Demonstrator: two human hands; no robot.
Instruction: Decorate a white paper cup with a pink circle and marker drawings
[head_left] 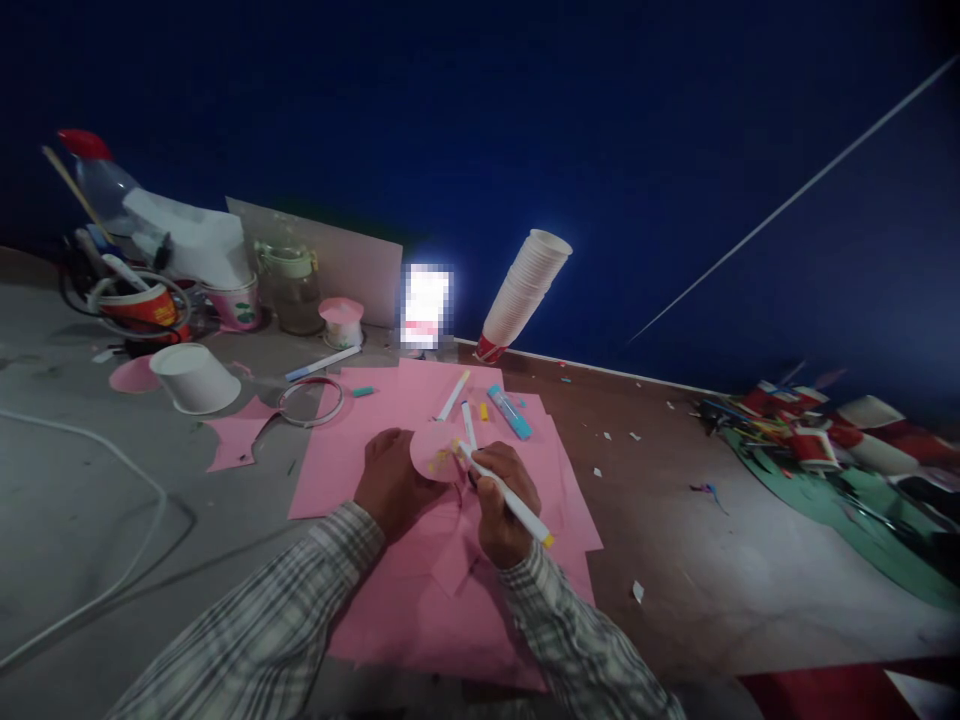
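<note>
My left hand (390, 485) is closed around a round pink paper piece (429, 448) that bears yellow marks; whether a cup lies beneath it is hidden. A white marker (529, 517) with a yellow end is gripped in my right hand (506, 500), its tip at the right edge of the round piece. Both hands are above overlapping pink paper sheets (442, 635). Just beyond them lie a yellow-ended marker (453, 396), a second white marker (468, 424), a small yellow cap (484, 412) and a blue glue stick (509, 412).
A leaning stack of paper cups (525, 290) stands near the wall. To the left are an upturned white cup (196, 380), a tape ring (311, 402), a glass jar (291, 285) and a white cable (154, 500). Assorted cups and tools crowd a green mat (832, 520) at right.
</note>
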